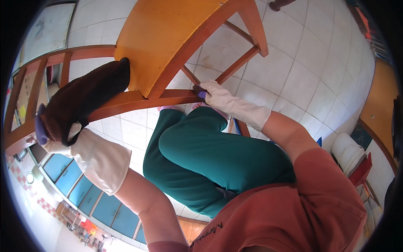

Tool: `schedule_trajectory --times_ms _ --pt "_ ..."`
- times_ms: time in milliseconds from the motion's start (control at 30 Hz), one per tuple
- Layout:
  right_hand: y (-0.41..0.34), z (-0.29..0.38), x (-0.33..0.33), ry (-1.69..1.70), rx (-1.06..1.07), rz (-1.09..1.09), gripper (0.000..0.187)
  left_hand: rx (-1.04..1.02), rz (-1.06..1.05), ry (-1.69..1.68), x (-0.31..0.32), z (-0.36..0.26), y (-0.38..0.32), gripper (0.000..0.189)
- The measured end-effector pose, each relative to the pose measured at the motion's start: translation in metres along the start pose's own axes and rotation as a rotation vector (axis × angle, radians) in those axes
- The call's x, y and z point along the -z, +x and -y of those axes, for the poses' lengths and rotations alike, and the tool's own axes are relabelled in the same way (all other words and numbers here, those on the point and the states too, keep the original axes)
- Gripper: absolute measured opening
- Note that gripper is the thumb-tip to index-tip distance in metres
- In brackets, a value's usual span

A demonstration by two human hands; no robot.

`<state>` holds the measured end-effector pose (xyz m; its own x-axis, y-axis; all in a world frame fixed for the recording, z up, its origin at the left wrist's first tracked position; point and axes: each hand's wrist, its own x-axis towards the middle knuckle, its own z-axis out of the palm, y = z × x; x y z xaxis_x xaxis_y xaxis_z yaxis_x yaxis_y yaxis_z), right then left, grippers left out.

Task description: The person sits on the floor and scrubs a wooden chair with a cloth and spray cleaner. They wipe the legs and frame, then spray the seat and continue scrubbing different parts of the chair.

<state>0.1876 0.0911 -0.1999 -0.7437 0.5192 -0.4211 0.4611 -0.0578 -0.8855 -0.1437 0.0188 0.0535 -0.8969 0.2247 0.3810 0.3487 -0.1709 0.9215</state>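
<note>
A wooden chair with an orange seat [157, 37] and reddish-brown frame is in front of me, its slatted back towards the left and its legs towards the right. My left hand [58, 138], in a cream and purple rubber glove, grips a dark brown cloth [85, 91] at the end of the chair's back. The cloth hangs along the back post, reaching near the seat. My right hand [212, 93], gloved alike, closes around a chair leg where the crossbars meet it. Something dark shows at its fingertips; whether it is cloth, I cannot tell.
White tiles [283, 69] cover the floor. Blue cabinets [97, 204] line the lower left. A white bucket [348, 151] and a red dustpan [362, 170] are at the right. Another furniture leg [278, 4] stands at the top. My bent knees lie below the chair.
</note>
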Motion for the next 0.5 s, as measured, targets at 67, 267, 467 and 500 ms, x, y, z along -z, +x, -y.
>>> schedule_trajectory --times_ms 67,267,467,500 --pt "0.002 0.0 0.007 -0.058 -0.116 0.106 0.04 -0.132 0.011 0.122 -0.005 0.0 -0.007 0.047" --pt "0.028 0.05 -0.047 0.542 0.267 0.019 0.033 0.0 -0.137 0.194 -0.012 0.003 -0.005 0.051" --pt "0.015 -0.022 -0.036 -0.1 0.195 -0.099 0.04 0.072 -0.069 0.051 -0.007 0.008 0.002 0.057" --pt "0.019 -0.03 -0.026 -0.162 0.165 -0.009 0.04 0.038 0.012 0.038 -0.005 0.008 0.001 0.056"
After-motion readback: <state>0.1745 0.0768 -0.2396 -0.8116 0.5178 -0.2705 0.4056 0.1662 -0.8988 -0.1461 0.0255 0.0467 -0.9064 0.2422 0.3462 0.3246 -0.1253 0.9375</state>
